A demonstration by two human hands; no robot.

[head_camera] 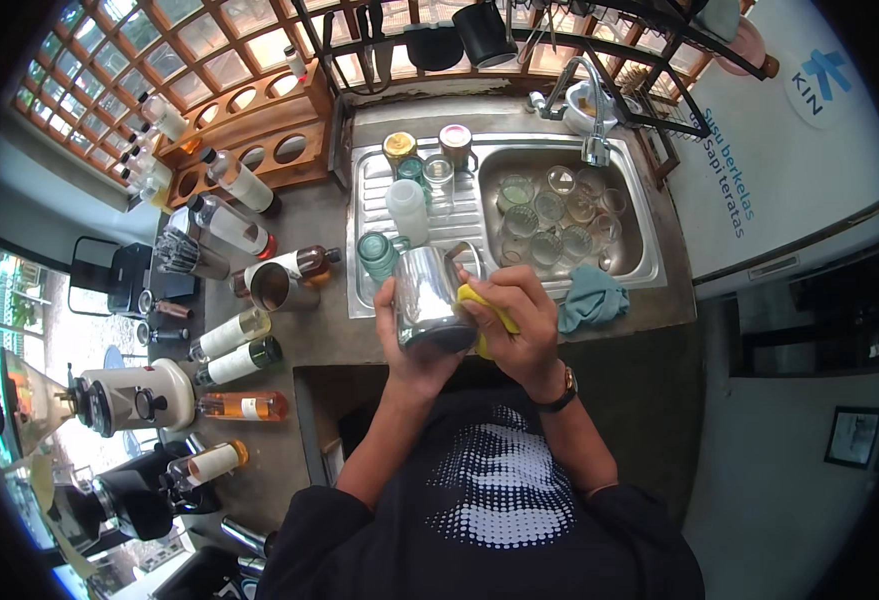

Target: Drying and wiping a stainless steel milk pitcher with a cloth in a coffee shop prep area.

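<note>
My left hand grips a shiny stainless-steel pitcher from below and the side, its base tilted towards me. Pinched in my right hand is a yellow sponge or cloth, pressed against the pitcher's side near the handle. Both hands are just in front of the steel sink unit. Behind the pitcher, on the ribbed drainboard, stand a teal glass mug, a translucent plastic bottle and several jars and glasses. The pitcher's inside is hidden.
Several glasses crowd the sink basin under a spring-neck faucet. A teal cloth drapes over the front edge. To the left, the counter carries a metal cup, bottles and a grinder. Overhead hangs a black rack.
</note>
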